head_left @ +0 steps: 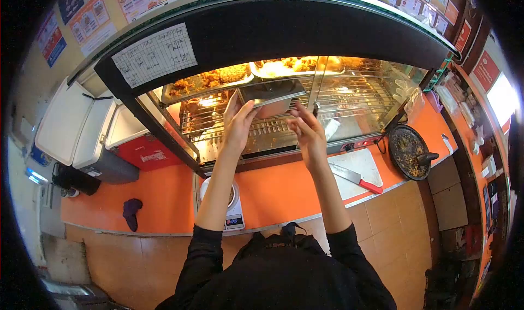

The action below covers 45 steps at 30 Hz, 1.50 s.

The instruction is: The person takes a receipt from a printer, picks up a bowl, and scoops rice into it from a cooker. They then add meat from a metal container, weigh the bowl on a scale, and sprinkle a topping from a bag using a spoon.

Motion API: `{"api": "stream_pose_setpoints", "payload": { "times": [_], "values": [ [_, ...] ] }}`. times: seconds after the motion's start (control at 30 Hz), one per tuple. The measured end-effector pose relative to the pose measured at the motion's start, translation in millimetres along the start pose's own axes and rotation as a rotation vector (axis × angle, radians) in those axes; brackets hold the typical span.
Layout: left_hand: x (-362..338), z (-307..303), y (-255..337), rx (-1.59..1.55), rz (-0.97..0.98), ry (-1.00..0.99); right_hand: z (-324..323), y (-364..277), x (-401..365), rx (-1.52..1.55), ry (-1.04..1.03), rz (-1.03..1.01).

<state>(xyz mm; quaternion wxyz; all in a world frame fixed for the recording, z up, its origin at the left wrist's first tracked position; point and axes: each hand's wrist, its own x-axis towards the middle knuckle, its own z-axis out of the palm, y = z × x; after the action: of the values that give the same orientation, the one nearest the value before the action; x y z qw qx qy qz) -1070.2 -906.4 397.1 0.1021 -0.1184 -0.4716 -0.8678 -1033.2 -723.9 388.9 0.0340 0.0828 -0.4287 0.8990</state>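
A metal tray [273, 103] is held up at the open front of the lit glass display cabinet [355, 113], above its wire rack. My left hand [238, 125] grips the tray's left side, with the thumb along its near edge. Close to the tray's right end is my right hand [307, 131], its fingers apart and partly curled, with nothing visible in them. Trays of fried food [218, 78] stand on the cabinet's upper shelf behind and above the metal tray.
On the orange counter [267, 195] are a digital scale [234, 221], a red-handled knife [349, 174] on a white board [365, 165], and a dark cloth [131, 211]. A stone mortar [406, 151] stands right, a red cool box [150, 152] left.
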Motion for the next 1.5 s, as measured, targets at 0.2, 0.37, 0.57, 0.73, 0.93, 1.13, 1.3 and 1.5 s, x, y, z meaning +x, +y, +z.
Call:
{"api": "stream_pose_setpoints", "payload": {
  "times": [0.2, 0.37, 0.57, 0.73, 0.93, 1.13, 1.3, 1.5],
  "values": [
    [29, 16, -28, -0.101, -0.024, -0.048, -57, -13, -9, -0.754, 0.157, -0.306],
    [53, 25, -51, -0.126, -0.087, -0.037, -63, 0, 0, -1.003, 0.138, -0.393],
    [49, 43, -37, -0.187, -0.248, -0.088, -37, 13, -13, -0.880, 0.271, -0.551],
    [-7, -7, 8, 0.286, -0.184, -0.193, -24, 56, -42, -1.151, 0.170, -0.468],
    [-131, -163, 57, 0.661, -0.288, 0.214, -2, 151, -55, -1.006, -0.391, -0.134],
    [-231, -257, 3, 1.066, -0.398, 0.213, -8, 209, -113, -1.008, -0.553, 0.600],
    [-199, -228, 27, 0.774, -0.909, 0.115, -3, 236, -138, -0.850, -0.455, 0.706],
    [-200, -243, 18, 0.516, -0.838, 0.082, 16, 235, -154, -0.775, -0.327, 0.514]
  ]
}}
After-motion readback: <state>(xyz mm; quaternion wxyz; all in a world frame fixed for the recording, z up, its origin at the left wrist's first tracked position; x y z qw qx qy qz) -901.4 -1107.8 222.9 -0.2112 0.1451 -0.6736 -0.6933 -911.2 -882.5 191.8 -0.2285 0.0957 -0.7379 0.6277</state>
